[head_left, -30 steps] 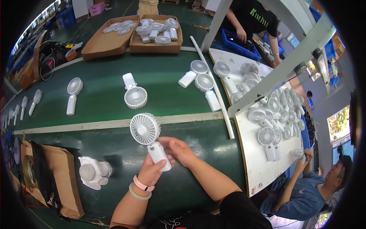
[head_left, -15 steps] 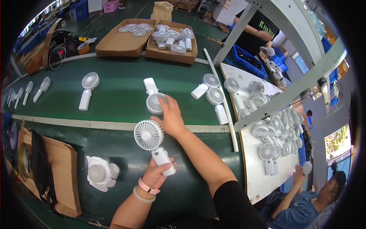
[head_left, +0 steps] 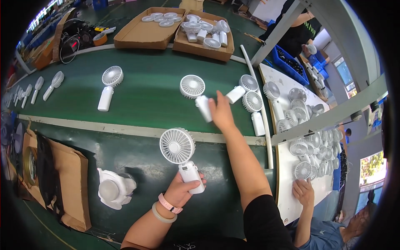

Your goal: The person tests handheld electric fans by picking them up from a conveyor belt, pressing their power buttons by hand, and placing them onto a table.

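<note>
From where I'm standing, the biggest change is showing on the far green strip of the bench [head_left: 146, 106]. The loose white fan [head_left: 192, 87], which half a second ago was pointing its handle away from the worker, is now lying swung round, its head away and its handle slanting back toward the near edge. The right hand [head_left: 221, 114] is hovering at that handle, thumb and fingers standing apart; whether the skin is touching the plastic, I cannot tell. To my eye, the turn is bringing this fan roughly the same way round as the left-hand fan [head_left: 106, 98], which is also lying head-away.

Meanwhile the left hand [head_left: 183, 189] is keeping its grip wrapped round the handle of the held fan [head_left: 177, 146], which is staying upright over the near bench, head up; I'd judge that one is simply being minded. At the right, a co-worker's hand [head_left: 304, 193], raised a moment ago, is now reaching the clustered fans [head_left: 303, 171] on the white bench [head_left: 287, 187].
</note>
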The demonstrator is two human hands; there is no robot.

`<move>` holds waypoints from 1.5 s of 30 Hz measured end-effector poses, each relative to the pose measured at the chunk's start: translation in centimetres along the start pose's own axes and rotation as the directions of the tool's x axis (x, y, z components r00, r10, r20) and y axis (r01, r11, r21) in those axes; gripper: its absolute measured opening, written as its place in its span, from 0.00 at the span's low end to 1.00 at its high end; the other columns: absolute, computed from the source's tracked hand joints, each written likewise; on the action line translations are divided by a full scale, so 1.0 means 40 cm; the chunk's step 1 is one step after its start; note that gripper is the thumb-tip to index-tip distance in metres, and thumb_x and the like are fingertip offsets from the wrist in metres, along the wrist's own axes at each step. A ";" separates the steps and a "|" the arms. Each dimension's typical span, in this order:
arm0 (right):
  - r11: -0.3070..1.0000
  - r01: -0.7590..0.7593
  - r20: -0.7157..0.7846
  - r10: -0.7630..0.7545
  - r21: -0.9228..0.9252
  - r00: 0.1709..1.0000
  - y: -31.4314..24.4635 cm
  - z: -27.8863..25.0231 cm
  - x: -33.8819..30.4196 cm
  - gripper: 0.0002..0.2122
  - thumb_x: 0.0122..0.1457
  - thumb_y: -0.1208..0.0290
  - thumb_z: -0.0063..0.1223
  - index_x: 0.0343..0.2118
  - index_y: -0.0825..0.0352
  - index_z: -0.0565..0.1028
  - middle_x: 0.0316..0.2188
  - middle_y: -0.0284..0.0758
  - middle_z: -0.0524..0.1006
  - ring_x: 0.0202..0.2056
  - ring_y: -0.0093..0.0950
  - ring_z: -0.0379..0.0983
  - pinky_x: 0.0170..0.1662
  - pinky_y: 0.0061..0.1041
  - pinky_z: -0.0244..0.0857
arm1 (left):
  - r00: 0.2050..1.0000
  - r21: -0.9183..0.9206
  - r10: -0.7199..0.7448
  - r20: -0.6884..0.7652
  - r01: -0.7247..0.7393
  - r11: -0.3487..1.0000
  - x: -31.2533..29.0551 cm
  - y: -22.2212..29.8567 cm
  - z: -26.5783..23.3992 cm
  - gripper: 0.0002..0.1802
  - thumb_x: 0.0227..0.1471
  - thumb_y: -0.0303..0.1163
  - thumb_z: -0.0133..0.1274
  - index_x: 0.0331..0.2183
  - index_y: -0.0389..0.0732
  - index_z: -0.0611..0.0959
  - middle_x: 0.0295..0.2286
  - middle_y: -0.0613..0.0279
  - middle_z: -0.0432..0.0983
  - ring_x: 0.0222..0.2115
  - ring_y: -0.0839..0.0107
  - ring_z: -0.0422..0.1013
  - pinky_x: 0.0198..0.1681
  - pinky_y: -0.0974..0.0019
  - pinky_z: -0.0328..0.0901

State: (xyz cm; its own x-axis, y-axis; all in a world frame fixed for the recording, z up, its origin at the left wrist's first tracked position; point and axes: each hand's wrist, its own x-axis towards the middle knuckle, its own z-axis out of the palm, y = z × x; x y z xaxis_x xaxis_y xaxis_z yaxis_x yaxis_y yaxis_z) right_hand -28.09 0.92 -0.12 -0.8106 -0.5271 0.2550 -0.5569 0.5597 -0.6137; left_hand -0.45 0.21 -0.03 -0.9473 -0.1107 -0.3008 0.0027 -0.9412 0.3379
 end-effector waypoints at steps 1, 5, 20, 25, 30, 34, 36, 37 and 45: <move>0.994 0.031 0.026 -0.028 -0.109 0.999 -0.026 0.008 -0.025 0.28 0.52 0.59 0.48 0.52 0.71 0.59 0.47 0.50 0.64 0.48 0.45 0.62 0.49 0.37 0.58 | 1.000 0.001 0.005 0.001 -0.005 1.000 -0.003 0.001 -0.003 0.26 0.42 0.16 0.52 0.44 0.46 0.67 0.34 0.60 0.71 0.36 0.65 0.71 0.39 0.56 0.68; 0.917 0.076 0.106 -0.037 -0.390 0.994 -0.076 -0.007 -0.076 0.31 0.50 0.59 0.52 0.54 0.69 0.57 0.45 0.47 0.66 0.47 0.43 0.62 0.46 0.37 0.60 | 1.000 0.002 0.015 0.014 -0.015 1.000 -0.008 0.001 -0.010 0.26 0.42 0.16 0.52 0.44 0.46 0.67 0.34 0.59 0.71 0.36 0.64 0.71 0.39 0.55 0.67; -0.405 -0.603 0.601 -0.151 0.687 0.785 -0.030 -0.168 -0.467 0.32 0.44 0.77 0.48 0.55 0.58 0.53 0.38 0.42 0.66 0.30 0.32 0.66 0.33 0.31 0.64 | 0.998 0.110 0.055 0.029 -0.058 0.992 -0.013 -0.008 -0.004 0.21 0.46 0.25 0.54 0.43 0.43 0.66 0.34 0.60 0.71 0.33 0.66 0.71 0.24 0.66 0.69; -0.444 -0.655 0.595 -0.287 0.612 0.751 -0.021 -0.175 -0.446 0.30 0.50 0.65 0.50 0.57 0.57 0.52 0.38 0.39 0.67 0.26 0.28 0.62 0.27 0.25 0.58 | 0.997 0.166 0.082 -0.011 -0.079 0.983 -0.021 -0.009 -0.008 0.21 0.41 0.29 0.60 0.37 0.41 0.69 0.30 0.62 0.70 0.29 0.68 0.71 0.21 0.67 0.68; -0.423 -0.595 0.526 -0.279 0.683 0.803 -0.028 -0.176 -0.462 0.29 0.56 0.57 0.44 0.57 0.61 0.51 0.39 0.41 0.69 0.26 0.29 0.65 0.26 0.26 0.61 | 1.000 0.149 -0.014 0.008 0.013 0.989 -0.021 -0.002 -0.004 0.20 0.38 0.23 0.59 0.36 0.42 0.69 0.29 0.61 0.69 0.30 0.65 0.70 0.19 0.67 0.67; -0.378 -0.556 0.483 -0.277 0.740 0.831 -0.032 -0.177 -0.456 0.29 0.58 0.52 0.39 0.57 0.63 0.50 0.40 0.42 0.69 0.25 0.29 0.65 0.27 0.25 0.61 | 0.996 0.119 -0.046 0.075 0.037 0.992 -0.023 -0.005 0.000 0.22 0.37 0.22 0.58 0.36 0.43 0.68 0.28 0.60 0.68 0.30 0.62 0.69 0.19 0.65 0.69; -0.368 -0.546 0.473 -0.275 0.753 0.837 -0.032 -0.178 -0.455 0.29 0.58 0.51 0.37 0.57 0.64 0.50 0.40 0.42 0.69 0.25 0.29 0.65 0.27 0.25 0.62 | 0.994 0.103 -0.046 0.100 0.035 0.994 -0.022 -0.003 -0.001 0.22 0.37 0.22 0.58 0.36 0.43 0.67 0.28 0.60 0.67 0.30 0.62 0.68 0.19 0.65 0.69; -0.359 -0.544 0.470 -0.276 0.759 0.838 -0.033 -0.179 -0.455 0.29 0.58 0.50 0.36 0.57 0.64 0.50 0.40 0.43 0.69 0.26 0.29 0.65 0.28 0.25 0.62 | 0.991 0.086 -0.041 0.125 0.030 0.996 -0.022 -0.002 -0.002 0.22 0.37 0.22 0.58 0.36 0.43 0.66 0.28 0.60 0.66 0.30 0.62 0.68 0.19 0.64 0.69; -0.224 -0.511 0.470 -0.211 0.830 0.857 -0.041 -0.173 -0.452 0.31 0.57 0.44 0.31 0.55 0.64 0.53 0.40 0.43 0.68 0.26 0.30 0.66 0.28 0.25 0.60 | 0.989 0.017 -0.035 0.147 0.033 0.999 -0.018 -0.006 -0.007 0.22 0.37 0.22 0.57 0.36 0.44 0.66 0.28 0.61 0.66 0.31 0.63 0.67 0.26 0.60 0.72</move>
State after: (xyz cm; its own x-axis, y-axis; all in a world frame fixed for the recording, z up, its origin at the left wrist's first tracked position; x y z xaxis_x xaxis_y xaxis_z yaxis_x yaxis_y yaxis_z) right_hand -13.75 13.96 1.46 -0.4921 -0.8705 -0.0035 0.6891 -0.3871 -0.6127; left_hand 0.31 0.44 -0.13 -0.9836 -0.0298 -0.1778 -0.0336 -0.9386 0.3433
